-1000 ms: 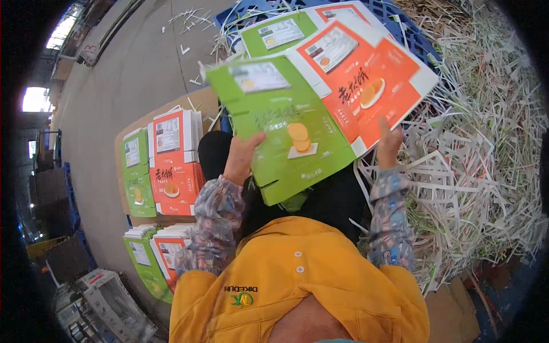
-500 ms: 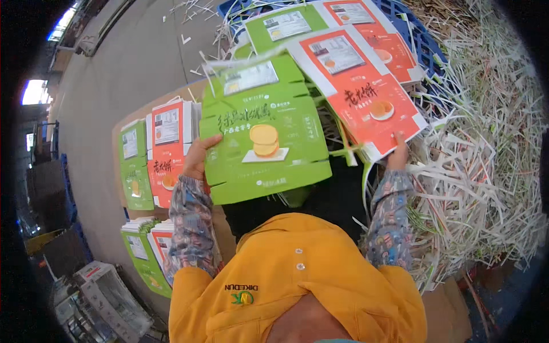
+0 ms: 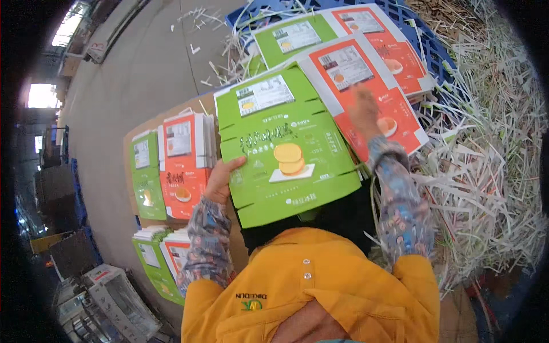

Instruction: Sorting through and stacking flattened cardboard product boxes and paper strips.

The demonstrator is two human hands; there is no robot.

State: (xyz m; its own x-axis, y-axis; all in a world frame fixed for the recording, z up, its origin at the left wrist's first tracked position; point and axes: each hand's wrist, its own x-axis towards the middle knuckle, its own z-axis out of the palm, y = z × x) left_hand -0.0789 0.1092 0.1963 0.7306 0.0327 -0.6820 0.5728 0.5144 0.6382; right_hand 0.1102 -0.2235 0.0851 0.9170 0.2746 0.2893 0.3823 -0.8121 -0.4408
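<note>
My left hand (image 3: 223, 178) grips the left edge of a green flat carton blank (image 3: 263, 194), thumb on its face. The blank is printed with stacked yellow cakes and has slits along its side. My right hand (image 3: 364, 108) hovers at or just above a red carton blank (image 3: 337, 63) joined along the green one's right; motion blurs its fingers, and whether it touches cannot be told. Behind lie another green blank (image 3: 269, 48) and a stack of red blanks (image 3: 409, 74).
To the left, stacks of green blanks (image 3: 150, 194) and red blanks (image 3: 186, 160) stand on brown cardboard (image 3: 134, 200). Cut paper strips (image 3: 474, 171) heap up on the right. A blue plastic pallet (image 3: 437, 48) shows behind the blanks. Grey floor (image 3: 148, 63) lies beyond.
My right hand has left the red blank's near right corner and moved up and left over its middle. The green blank has turned slightly and lies closer against the red one.
</note>
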